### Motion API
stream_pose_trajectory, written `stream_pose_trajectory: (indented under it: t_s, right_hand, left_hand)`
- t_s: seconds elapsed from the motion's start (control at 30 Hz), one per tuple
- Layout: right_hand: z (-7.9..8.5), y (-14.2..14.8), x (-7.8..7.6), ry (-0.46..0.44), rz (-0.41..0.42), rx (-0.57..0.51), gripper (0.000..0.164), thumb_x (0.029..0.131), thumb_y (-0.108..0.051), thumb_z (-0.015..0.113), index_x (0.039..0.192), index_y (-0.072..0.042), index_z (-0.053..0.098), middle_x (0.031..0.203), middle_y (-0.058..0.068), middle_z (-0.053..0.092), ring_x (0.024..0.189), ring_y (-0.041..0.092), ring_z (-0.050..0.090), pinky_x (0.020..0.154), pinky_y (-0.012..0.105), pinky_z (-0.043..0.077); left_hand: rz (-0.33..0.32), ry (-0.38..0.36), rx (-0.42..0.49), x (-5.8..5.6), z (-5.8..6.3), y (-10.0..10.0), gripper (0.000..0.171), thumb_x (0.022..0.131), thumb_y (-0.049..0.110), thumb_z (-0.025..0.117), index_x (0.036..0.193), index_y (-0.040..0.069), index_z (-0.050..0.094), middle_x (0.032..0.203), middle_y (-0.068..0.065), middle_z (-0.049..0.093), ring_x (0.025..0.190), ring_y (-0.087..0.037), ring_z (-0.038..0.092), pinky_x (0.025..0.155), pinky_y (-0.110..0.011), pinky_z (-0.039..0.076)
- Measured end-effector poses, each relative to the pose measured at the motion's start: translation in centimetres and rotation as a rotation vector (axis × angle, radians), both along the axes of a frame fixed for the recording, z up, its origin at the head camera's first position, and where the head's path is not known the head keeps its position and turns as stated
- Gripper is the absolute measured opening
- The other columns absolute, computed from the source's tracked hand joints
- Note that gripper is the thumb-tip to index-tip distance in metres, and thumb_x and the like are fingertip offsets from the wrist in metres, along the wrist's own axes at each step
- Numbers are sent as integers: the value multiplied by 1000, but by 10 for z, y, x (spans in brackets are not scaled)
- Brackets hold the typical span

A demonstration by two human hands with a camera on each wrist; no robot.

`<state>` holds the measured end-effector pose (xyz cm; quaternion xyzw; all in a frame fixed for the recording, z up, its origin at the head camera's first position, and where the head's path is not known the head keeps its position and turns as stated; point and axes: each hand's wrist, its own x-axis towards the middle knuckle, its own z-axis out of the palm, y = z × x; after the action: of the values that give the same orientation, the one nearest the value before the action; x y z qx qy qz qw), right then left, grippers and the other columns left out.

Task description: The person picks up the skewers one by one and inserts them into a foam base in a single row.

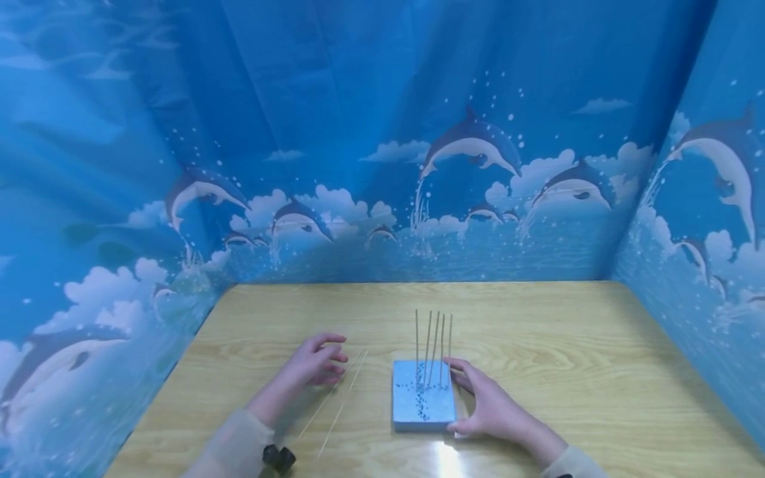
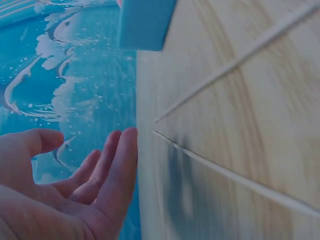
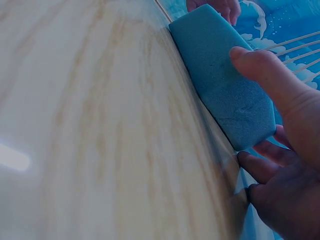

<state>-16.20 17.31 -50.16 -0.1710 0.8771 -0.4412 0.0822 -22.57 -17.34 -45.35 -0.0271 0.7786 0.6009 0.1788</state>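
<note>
A light blue foam block (image 1: 406, 406) lies flat on the table, its top marked with small dark dots in a rough cross. Several thin sticks (image 1: 416, 338) stand upright in its far part. My right hand (image 1: 493, 405) holds the block at its right side, thumb at the near corner and fingers toward the far one; the right wrist view shows the thumb on the foam (image 3: 220, 75). To the left, two loose thin sticks (image 1: 342, 406) lie side by side on the table. Beside their far ends my left hand (image 1: 313, 364) hovers with fingers loosely bent and nothing in them.
The wood-grain table (image 1: 574, 372) stretches out on both sides of the block. A blue curtain (image 1: 358, 133) printed with dolphins and clouds closes off the back and both sides.
</note>
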Motion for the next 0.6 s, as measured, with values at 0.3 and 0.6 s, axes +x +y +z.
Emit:
stream_pose_trajectory:
  t_s: [0.3, 0.6]
  right_hand:
    - [0, -1, 1, -2, -1, 1, 115, 58, -29, 92, 152, -6, 29, 153, 21, 40, 136, 36, 49, 116, 55, 28]
    - [-1, -1, -1, -14, -10, 2, 115, 58, -28, 92, 153, -7, 29, 154, 21, 38, 136, 36, 48, 116, 54, 29]
  left_hand:
    - [27, -43, -103, 2, -9, -13, 40, 98, 17, 55, 133, 0, 51, 103, -19, 69, 80, -22, 69, 69, -39, 62]
    - [-4, -55, -226, 3, -18, -16, 41, 94, 15, 60, 132, 1, 53, 104, -18, 69, 83, -25, 68, 71, -39, 62]
